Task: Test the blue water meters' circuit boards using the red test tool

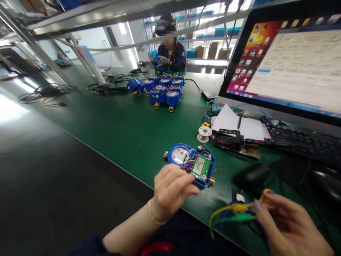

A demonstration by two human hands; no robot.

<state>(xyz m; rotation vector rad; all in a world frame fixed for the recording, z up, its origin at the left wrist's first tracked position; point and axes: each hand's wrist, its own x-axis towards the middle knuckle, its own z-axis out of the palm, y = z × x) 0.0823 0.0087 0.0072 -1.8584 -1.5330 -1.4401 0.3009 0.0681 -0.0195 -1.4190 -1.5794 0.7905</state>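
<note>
One meter (pixel 198 165) at left hand (pixel 172 186), several leads (pixel 239 207) in right hand (pixel 290 224)

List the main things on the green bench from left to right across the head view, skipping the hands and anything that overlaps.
Tilted blue meter → cluster of blue meters → white spool → white paper → black keyboard.
</note>
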